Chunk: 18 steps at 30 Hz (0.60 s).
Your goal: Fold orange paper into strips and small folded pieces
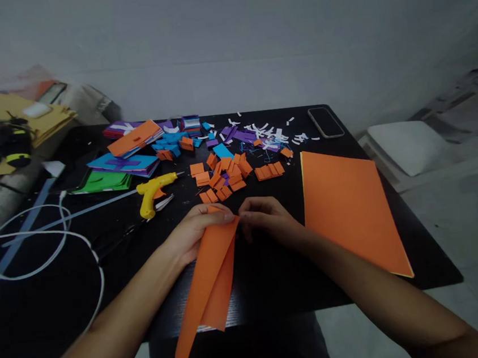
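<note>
While the left hand grasps a folded orange paper strip, its thumb lying flat along the top and its fingers curled behind, the right hand bends its fingers inward, partly closed, with the fingertips at the strip's upper right corner; whether they pinch the paper or only touch it, I cannot tell. The strip slants down toward the person in two overlapping lengths. The longer one crosses the front edge of the black table and hangs over the lap; the shorter one ends near that edge.

Dark tabletop shows on both sides of the strip, giving the hands some room sideways. On the right, an orange sheet with a yellow margin showing beneath lies beside the right forearm, its lower corner near the table's front edge. Just beyond the hands, small folded orange paper pieces narrow the space. Left of them lie a yellow glue gun, its nozzle pointing toward the pieces, and a white cable that loops down past the left forearm.

White paper scraps are scattered farther back, and a smartphone lies near the far right corner. Any lettering on the glue gun or smartphone is too small to read.
</note>
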Each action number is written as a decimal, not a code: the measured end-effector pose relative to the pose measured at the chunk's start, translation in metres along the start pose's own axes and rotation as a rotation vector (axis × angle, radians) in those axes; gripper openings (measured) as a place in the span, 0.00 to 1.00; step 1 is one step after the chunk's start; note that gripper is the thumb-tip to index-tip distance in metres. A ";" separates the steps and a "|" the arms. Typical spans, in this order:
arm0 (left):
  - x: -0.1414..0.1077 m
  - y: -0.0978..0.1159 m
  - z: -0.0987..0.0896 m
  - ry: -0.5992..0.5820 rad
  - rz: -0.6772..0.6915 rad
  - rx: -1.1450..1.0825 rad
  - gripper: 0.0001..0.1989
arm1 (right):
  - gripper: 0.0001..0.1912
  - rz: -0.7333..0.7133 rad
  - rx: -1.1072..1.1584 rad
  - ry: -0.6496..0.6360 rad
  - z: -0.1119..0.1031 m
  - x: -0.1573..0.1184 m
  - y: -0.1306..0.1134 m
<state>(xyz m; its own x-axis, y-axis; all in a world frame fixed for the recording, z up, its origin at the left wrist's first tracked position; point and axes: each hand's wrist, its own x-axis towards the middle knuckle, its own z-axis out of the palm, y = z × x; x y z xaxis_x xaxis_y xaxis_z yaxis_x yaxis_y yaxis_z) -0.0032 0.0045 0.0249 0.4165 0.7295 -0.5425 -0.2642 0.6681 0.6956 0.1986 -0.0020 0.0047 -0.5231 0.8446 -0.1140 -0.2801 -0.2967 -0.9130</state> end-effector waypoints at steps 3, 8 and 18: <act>0.000 -0.001 0.001 0.020 0.000 0.003 0.15 | 0.15 -0.008 -0.072 -0.013 0.004 -0.002 -0.001; 0.001 -0.003 0.003 0.018 -0.001 0.006 0.13 | 0.13 -0.064 -0.162 0.038 0.008 -0.003 -0.003; 0.011 0.007 -0.016 0.162 0.134 0.074 0.15 | 0.08 -0.103 -0.273 0.161 -0.010 0.004 -0.010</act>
<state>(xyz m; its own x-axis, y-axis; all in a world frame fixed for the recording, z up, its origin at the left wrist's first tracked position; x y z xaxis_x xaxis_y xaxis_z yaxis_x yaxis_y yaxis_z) -0.0142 0.0191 0.0167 0.2354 0.8291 -0.5071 -0.2410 0.5553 0.7960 0.2073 0.0090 0.0089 -0.3632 0.9300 -0.0563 -0.0876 -0.0942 -0.9917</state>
